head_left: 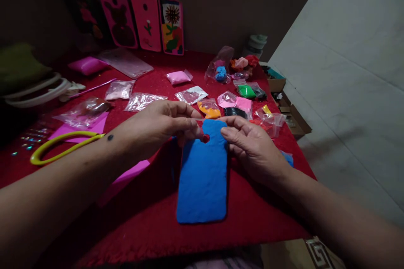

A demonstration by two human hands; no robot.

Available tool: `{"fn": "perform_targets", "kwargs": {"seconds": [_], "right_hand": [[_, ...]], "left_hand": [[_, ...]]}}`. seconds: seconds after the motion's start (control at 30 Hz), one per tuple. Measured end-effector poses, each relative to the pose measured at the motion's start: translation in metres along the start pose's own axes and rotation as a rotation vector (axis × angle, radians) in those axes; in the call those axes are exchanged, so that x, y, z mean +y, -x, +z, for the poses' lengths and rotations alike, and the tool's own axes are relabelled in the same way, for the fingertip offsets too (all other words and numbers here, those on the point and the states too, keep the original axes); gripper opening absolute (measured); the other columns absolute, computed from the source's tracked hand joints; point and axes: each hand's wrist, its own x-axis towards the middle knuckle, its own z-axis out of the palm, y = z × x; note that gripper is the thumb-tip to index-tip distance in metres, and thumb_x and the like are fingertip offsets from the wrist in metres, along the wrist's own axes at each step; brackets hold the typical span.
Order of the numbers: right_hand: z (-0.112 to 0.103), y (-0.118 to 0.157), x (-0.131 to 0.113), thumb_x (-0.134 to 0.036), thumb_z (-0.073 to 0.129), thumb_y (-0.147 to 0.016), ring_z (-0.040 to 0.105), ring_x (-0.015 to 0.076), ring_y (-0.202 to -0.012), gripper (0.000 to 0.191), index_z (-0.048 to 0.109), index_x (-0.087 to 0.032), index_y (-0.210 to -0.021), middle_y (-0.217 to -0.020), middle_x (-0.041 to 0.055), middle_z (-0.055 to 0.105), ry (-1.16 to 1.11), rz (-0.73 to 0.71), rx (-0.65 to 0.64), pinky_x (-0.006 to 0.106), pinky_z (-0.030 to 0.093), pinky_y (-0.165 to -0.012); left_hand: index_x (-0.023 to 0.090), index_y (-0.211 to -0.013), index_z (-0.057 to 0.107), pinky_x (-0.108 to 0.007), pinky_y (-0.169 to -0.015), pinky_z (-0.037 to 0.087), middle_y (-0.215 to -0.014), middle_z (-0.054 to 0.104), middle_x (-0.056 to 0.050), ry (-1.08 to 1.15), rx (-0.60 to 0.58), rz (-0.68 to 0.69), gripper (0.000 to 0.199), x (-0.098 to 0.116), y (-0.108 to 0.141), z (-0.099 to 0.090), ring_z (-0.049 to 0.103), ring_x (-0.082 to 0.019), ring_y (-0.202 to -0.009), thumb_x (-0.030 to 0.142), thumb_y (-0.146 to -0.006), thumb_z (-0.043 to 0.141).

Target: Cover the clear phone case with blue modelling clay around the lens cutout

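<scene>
A phone case [203, 176] covered in blue clay is held up near the front of the red table, its lower end toward me. Near its top the blue layer has a small round hole, and the top left corner is bare of blue. My left hand [172, 122] pinches that corner between thumb and fingers. On the other side, my right hand [249, 141] grips the upper right edge, thumb on the front and fingers behind. A packet of orange clay [209, 108] and a black packet [235, 112] lie just beyond the case.
Yellow-handled scissors [65, 145] lie left, by pink sheets [129, 176]. Decorated phone cases [145, 21] lean on the back wall. Several clay packets [179, 77] and a clear case [128, 63] are spread over the red cloth [142, 227]. Cardboard boxes [293, 113] stand beyond the right edge.
</scene>
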Motion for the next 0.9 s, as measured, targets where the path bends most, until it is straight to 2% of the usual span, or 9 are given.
{"fn": "perform_targets", "kwargs": {"seconds": [0.13,0.23,0.3,0.37,0.43,0.5,0.57,0.67,0.9], "right_hand": [[-0.008,0.009,-0.019,-0.025,0.071,-0.085,0.064,0.017,-0.098,0.03,0.062,-0.019,-0.114,-0.108,0.0048,0.069,0.504,-0.339,0.181,0.031,0.052,-0.085],[-0.019,0.028,-0.041,-0.026,0.067,-0.088,0.065,0.0209,-0.101,0.019,0.068,-0.021,-0.107,-0.109,0.0054,0.07,0.784,-0.539,0.301,0.037,0.051,-0.091],[-0.031,0.046,-0.05,-0.031,0.066,-0.09,0.066,0.0231,-0.095,0.017,0.071,-0.023,-0.104,-0.105,0.0058,0.072,0.948,-0.536,0.37,0.039,0.052,-0.086],[-0.047,0.065,-0.049,-0.035,0.064,-0.09,0.066,0.026,-0.098,0.02,0.07,-0.024,-0.107,-0.108,0.0072,0.071,1.109,-0.484,0.391,0.044,0.05,-0.091],[-0.064,0.08,-0.035,-0.036,0.065,-0.089,0.063,0.0283,-0.103,0.026,0.067,-0.022,-0.111,-0.112,0.009,0.068,1.272,-0.519,0.404,0.047,0.05,-0.092],[-0.077,0.091,-0.015,-0.038,0.066,-0.089,0.061,0.0306,-0.107,0.037,0.061,-0.019,-0.121,-0.118,0.0126,0.064,1.412,-0.474,0.392,0.049,0.05,-0.091],[-0.085,0.097,0.005,-0.037,0.068,-0.089,0.057,0.0325,-0.113,0.049,0.053,-0.018,-0.132,-0.123,0.0146,0.062,1.499,-0.499,0.341,0.052,0.048,-0.094],[-0.088,0.097,0.023,-0.027,0.065,-0.091,0.058,0.0296,-0.111,0.047,0.05,-0.02,-0.136,-0.121,0.0137,0.063,1.504,-0.616,0.342,0.051,0.048,-0.096],[-0.084,0.093,0.022,-0.022,0.065,-0.091,0.058,0.0261,-0.097,0.055,0.046,-0.021,-0.143,-0.109,0.0114,0.063,1.503,-0.726,0.346,0.046,0.051,-0.087]], "left_hand": [[0.016,-0.078,0.07,-0.024,-0.056,0.047,-0.073,0.073,-0.005,-0.005,-0.081,-0.074,0.008,-0.002,-0.002,-0.001,0.061,-0.013,-0.057,0.021,-0.073,0.074],[0.018,-0.085,0.071,-0.024,-0.055,0.046,-0.077,0.076,-0.006,-0.054,-0.057,-0.07,0.014,-0.004,-0.002,-0.001,0.061,-0.014,-0.057,0.027,-0.075,0.074],[0.019,-0.084,0.073,-0.025,-0.054,0.043,-0.075,0.075,-0.006,-0.17,-0.058,-0.009,0.015,-0.005,-0.002,-0.002,0.06,-0.014,-0.056,0.032,-0.076,0.073],[0.02,-0.078,0.075,-0.025,-0.054,0.041,-0.071,0.074,-0.004,-0.338,0.002,0.114,0.014,-0.004,-0.003,-0.005,0.059,-0.015,-0.058,0.033,-0.077,0.071],[0.021,-0.072,0.075,-0.025,-0.055,0.04,-0.068,0.071,-0.002,-0.461,0.107,0.216,0.014,-0.002,-0.004,-0.007,0.057,-0.015,-0.06,0.032,-0.077,0.069],[0.021,-0.069,0.075,-0.026,-0.054,0.037,-0.066,0.068,-0.002,-0.495,0.205,0.247,0.015,0.001,-0.003,-0.008,0.055,-0.015,-0.06,0.032,-0.077,0.068],[0.021,-0.067,0.074,-0.028,-0.053,0.034,-0.062,0.065,-0.002,-0.513,0.26,0.224,0.019,0.003,-0.002,-0.008,0.052,-0.015,-0.057,0.036,-0.077,0.069],[0.021,-0.061,0.07,-0.03,-0.051,0.032,-0.059,0.062,-0.002,-0.548,0.263,0.204,0.027,0.004,0.001,-0.005,0.05,-0.015,-0.054,0.043,-0.077,0.069],[0.021,-0.057,0.067,-0.027,-0.052,0.034,-0.056,0.06,-0.001,-0.531,0.221,0.261,0.032,0.004,0.007,0.0,0.049,-0.014,-0.055,0.043,-0.079,0.069]]}}
